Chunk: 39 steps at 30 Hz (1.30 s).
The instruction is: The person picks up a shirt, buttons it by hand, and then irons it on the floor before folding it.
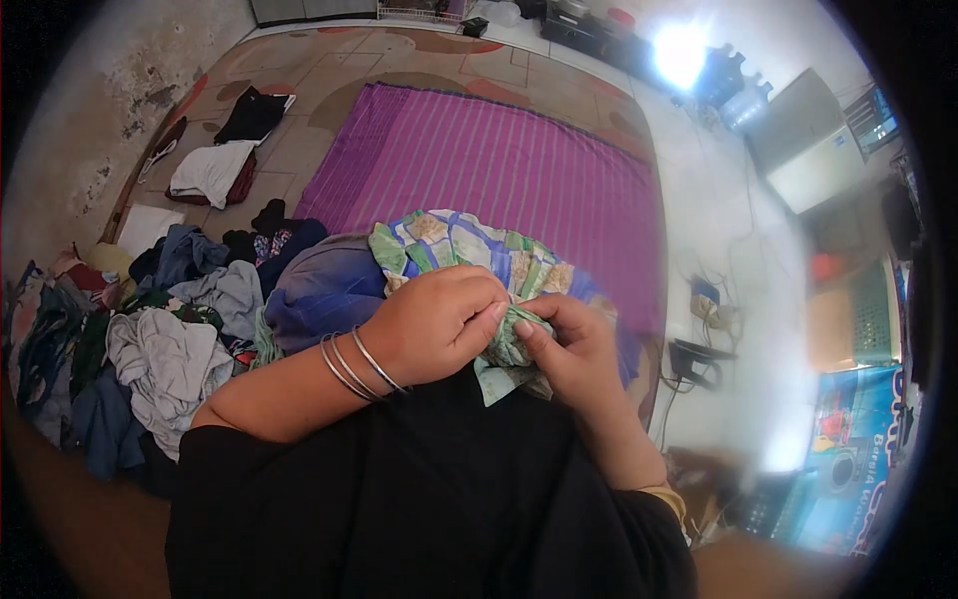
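My left hand (453,322) and my right hand (565,337) meet close in front of my body. Both pinch a gathered, bunched part of a patterned cloth (449,243) in green, white, blue and brown. The rest of this cloth spreads over my lap and beyond my hands. Which garment or cover it is, I cannot tell. Three metal bangles circle my left wrist. Just left of the cloth, a blue-purple fabric (322,284) covers what looks like my bent knee. A purple striped cloth (501,157) lies flat on the floor ahead.
To the left is a heap of crumpled clothes (172,359). Beyond it lie a folded black garment (254,114), a folded white one (212,171) and a white hanger (157,161). An iron (696,359) with its cord rests on the right. A refrigerator (808,142) stands farther off.
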Available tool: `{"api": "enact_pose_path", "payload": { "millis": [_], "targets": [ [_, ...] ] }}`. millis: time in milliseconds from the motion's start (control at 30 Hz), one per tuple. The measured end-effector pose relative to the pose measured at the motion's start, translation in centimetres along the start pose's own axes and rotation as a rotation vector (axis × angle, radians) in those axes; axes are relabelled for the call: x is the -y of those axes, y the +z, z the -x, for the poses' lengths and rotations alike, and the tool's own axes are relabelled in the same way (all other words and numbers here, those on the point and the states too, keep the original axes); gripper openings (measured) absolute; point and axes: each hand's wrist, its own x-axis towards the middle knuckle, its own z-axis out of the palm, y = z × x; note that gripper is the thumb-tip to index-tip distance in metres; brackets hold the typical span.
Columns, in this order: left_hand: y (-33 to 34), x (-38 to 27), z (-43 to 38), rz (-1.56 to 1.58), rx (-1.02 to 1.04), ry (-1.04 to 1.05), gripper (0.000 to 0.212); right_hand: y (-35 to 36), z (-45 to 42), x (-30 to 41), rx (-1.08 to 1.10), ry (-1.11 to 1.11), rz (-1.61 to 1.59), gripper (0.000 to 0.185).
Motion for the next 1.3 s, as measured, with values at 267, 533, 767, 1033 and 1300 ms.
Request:
{"api": "enact_pose_path", "payload": {
  "millis": [267, 533, 767, 1033, 1300],
  "targets": [
    [0.3, 0.2, 0.1, 0.179, 0.036, -0.122, 0.017, 0.0, -0.1, 0.9, -0.020, -0.161, 0.304, 0.017],
    [0.5, 0.1, 0.3, 0.223, 0.030, -0.146, 0.017, 0.0, 0.0, 1.0, -0.077, -0.091, 0.197, 0.018],
    [0.9, 0.2, 0.5, 0.468, 0.002, -0.305, 0.013, -0.6, -0.6, 0.4, -0.196, -0.447, 0.269, 0.021],
    [0.6, 0.0, 0.4, 0.553, -0.105, -0.363, 0.014, -1.9, -0.4, 1.8, -0.217, -0.496, 0.581, 0.023],
    [-2.8, -0.7, 0.7, 0.515, -0.126, -0.394, 0.015, -6.5, 0.7, 0.5, -0.432, -0.211, -0.060, 0.004]
  ]
}}
